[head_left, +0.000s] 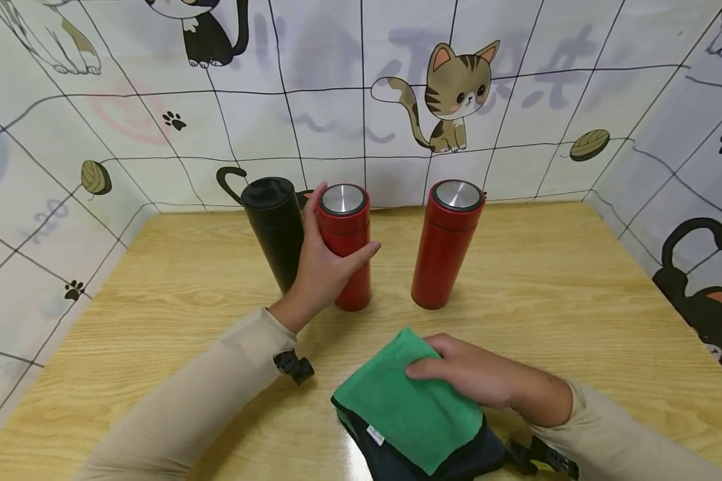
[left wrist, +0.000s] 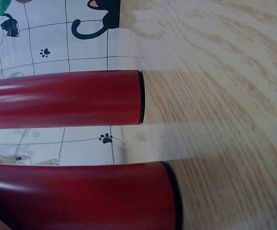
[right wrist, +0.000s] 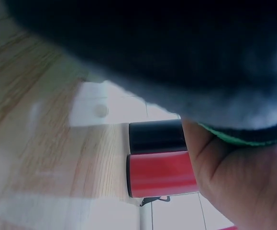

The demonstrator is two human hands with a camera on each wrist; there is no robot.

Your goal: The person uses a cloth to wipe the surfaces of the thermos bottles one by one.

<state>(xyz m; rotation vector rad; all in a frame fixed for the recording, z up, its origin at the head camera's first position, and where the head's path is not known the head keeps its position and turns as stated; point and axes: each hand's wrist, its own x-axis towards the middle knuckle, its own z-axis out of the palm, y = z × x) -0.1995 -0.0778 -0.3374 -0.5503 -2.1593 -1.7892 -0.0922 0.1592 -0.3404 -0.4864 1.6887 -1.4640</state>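
Note:
My left hand [head_left: 319,270] grips a red thermos flask [head_left: 355,284] with a silver lid, thumb across its front and fingers along its left side. The flask stands upright on the table; its lower body [left wrist: 85,196] fills the bottom of the left wrist view. To its right stands a second red thermos flask [head_left: 445,250], untouched. A black thermos flask [head_left: 273,230] stands just left of the gripped one, partly behind my hand. Nearer the front, my right hand [head_left: 472,374] pinches a folded cloth [head_left: 406,404], green on top and dark below, its dark side [right wrist: 176,52] blurred in the right wrist view.
The wood-grain table [head_left: 577,287] reaches back to a white wall sheet [head_left: 331,127] printed with cats and grid lines, which also rises on both sides. Small dark devices [head_left: 293,367] are strapped at both wrists.

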